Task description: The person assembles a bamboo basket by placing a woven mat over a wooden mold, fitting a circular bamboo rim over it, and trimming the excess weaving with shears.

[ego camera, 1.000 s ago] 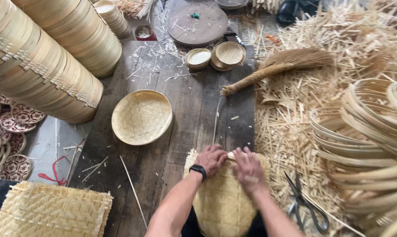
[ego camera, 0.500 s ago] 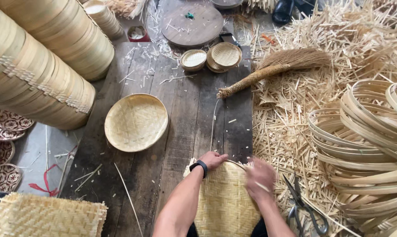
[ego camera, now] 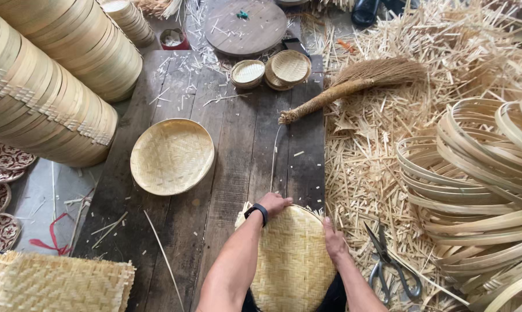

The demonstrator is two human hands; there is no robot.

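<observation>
Both hands press on a round woven bamboo tray (ego camera: pixel 293 263) lying at the near edge of the dark plank table (ego camera: pixel 232 144): the left hand (ego camera: pixel 274 203), wrist in a black watch, grips the far rim; the right hand (ego camera: pixel 333 240) lies flat along the right rim. Scissors (ego camera: pixel 388 260) lie just right. A finished tray (ego camera: pixel 172 156) sits farther left.

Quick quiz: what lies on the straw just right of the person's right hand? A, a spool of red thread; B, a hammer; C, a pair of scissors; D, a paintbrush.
C: a pair of scissors lies open on the straw beside the right hand, which rests on the woven mat.
</observation>
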